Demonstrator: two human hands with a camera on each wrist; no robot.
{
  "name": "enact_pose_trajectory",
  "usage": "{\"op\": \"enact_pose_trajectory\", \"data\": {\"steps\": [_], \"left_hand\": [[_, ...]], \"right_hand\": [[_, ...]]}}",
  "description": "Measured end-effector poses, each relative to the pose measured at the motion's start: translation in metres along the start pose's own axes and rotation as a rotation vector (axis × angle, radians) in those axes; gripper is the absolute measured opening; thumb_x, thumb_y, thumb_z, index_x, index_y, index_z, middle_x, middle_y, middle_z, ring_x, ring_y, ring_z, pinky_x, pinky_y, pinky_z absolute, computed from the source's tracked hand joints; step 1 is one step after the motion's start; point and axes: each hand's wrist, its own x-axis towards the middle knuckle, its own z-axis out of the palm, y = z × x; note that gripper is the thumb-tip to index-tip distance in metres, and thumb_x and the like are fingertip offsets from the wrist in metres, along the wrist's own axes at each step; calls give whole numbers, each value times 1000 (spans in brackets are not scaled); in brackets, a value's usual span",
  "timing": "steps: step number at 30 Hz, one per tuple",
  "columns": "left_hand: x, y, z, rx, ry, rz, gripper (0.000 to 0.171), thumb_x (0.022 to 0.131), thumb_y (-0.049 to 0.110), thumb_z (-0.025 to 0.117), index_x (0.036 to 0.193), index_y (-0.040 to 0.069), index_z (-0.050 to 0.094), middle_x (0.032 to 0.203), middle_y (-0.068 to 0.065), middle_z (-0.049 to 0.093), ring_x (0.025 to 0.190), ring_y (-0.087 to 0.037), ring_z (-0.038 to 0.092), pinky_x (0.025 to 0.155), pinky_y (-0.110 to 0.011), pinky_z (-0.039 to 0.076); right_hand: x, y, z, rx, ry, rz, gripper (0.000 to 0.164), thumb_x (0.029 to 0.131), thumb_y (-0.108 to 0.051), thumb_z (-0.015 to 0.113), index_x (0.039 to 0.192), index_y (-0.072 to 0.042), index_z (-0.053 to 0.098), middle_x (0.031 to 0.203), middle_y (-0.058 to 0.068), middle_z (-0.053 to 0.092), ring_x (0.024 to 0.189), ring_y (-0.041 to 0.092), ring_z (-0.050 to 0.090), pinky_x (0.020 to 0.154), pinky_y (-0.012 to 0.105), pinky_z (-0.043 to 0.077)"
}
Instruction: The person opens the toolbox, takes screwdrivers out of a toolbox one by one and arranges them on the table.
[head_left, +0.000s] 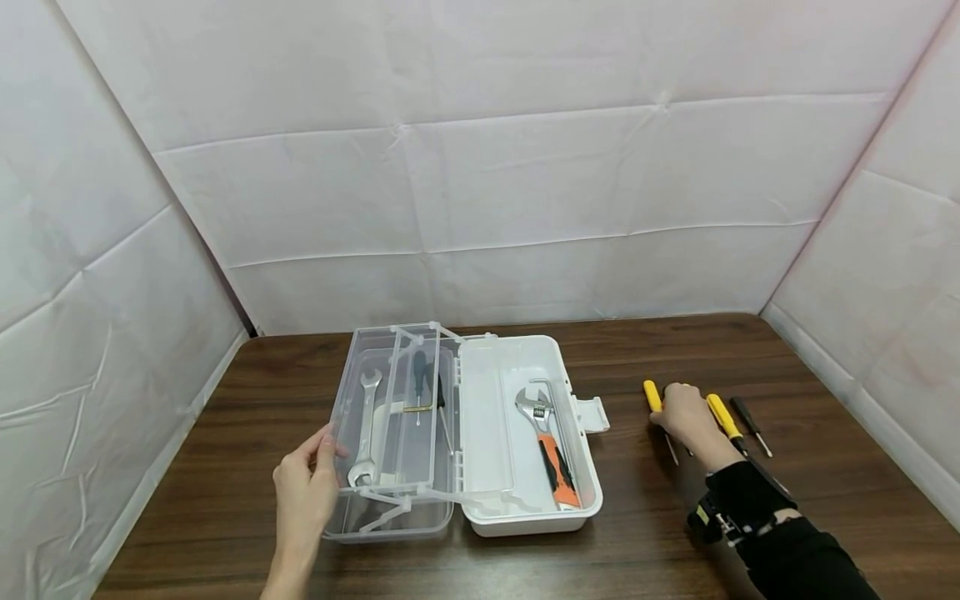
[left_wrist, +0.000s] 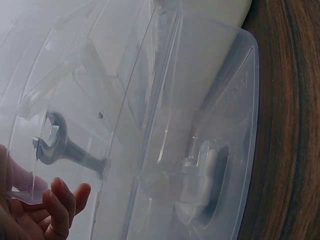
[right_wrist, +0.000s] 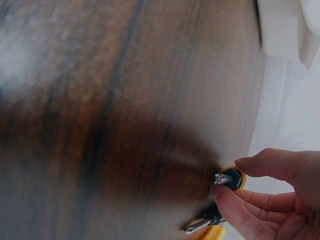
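My left hand (head_left: 303,487) pinches the left edge of a clear plastic tray (head_left: 414,346) in the open toolbox, thumb on one side of the wall and fingers on the other. A combination wrench (left_wrist: 80,156) shows through the plastic close to those fingers. Over on the right, my right hand (head_left: 690,421) holds a yellow-handled screwdriver (head_left: 652,395) between thumb and fingers. Its short metal tip (right_wrist: 222,178) points toward the right wrist camera. Beside that hand lie a second yellow screwdriver (head_left: 722,414) and a black screwdriver (head_left: 750,423).
The toolbox's white body (head_left: 483,417) holds an orange-handled adjustable wrench (head_left: 553,458) and a hex key (head_left: 557,400). A white latch (head_left: 592,415) sticks out to its right. Dark-handled screwdrivers (head_left: 419,373) are visible through the clear plastic. White sheets (head_left: 525,183) stand behind the wooden table (head_left: 637,533).
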Motion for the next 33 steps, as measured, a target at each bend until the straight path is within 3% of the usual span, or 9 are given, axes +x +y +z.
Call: {"op": "enact_pose_trajectory", "data": {"steps": [7,14,21,27,33], "left_hand": [[0,1,0,-2,-8,-7,26,91,6,42,99,-5,64,51,-8,53,40,-8,44,36,-22,33],[0,1,-1,0,-3,1,26,91,6,42,100,-5,63,50,-6,52,39,-7,44,36,-22,33],[0,0,-1,-4,-11,-7,26,91,6,42,102,-5,62,53,-9,55,40,-7,45,36,-22,33],[0,1,-1,-3,-9,-4,26,91,6,42,102,-6,62,55,-11,56,40,-7,45,37,-22,34],[0,1,-1,-3,-8,-1,26,91,6,42,104,-6,61,57,-11,57,40,-7,46,37,-21,34]], "right_hand": [[-4,-3,-1,-7,27,-1,22,80,-9,60,78,9,48,60,12,45,49,19,46,45,26,36],[-11,-25,-13,3,143,-84,24,83,-14,59,69,3,50,50,5,37,40,15,38,41,26,29],[-21,-80,-34,36,204,-214,32,81,-17,61,98,10,59,75,17,60,54,19,52,47,32,41],[-30,-137,-44,71,201,-366,26,80,-16,63,96,4,62,66,5,55,49,13,47,44,26,38],[-37,-184,-44,57,135,-498,27,79,-17,64,96,4,62,68,5,58,52,10,51,47,23,41]]}}
